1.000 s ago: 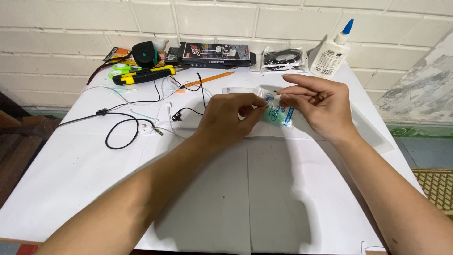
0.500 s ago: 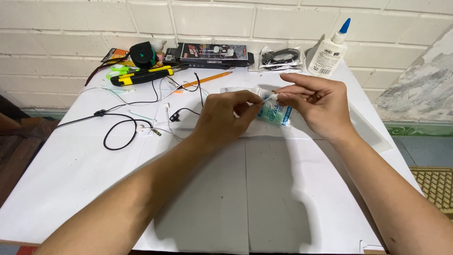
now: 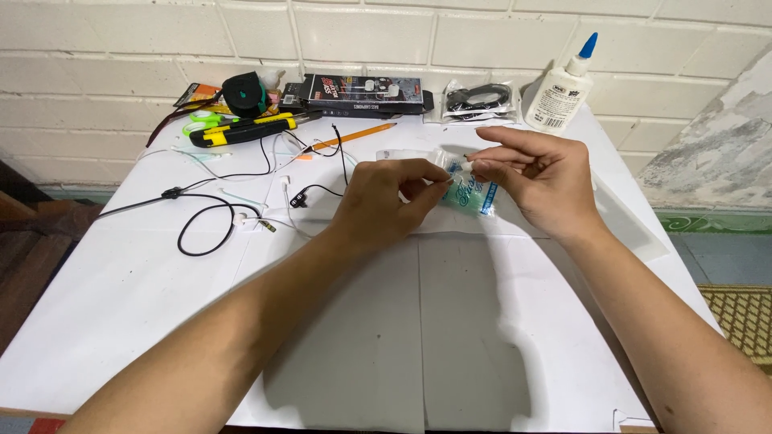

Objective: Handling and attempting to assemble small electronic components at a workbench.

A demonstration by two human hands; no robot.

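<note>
Fingers (image 3: pixel 438 186) on clear blue-printed packet (image 3: pixel 470 193)

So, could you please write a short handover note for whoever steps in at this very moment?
Left hand: fingers pinching one edge of the small clear packet with blue-green print.
Right hand: fingers pinching the packet's top edge at a small white piece; both hands hold it just above the white table.
Nearby: black and white wires, pencil, yellow utility knife, glue bottle by the wall.
Done: packet picked up.
Left: whether it is opened cannot be told.
</note>
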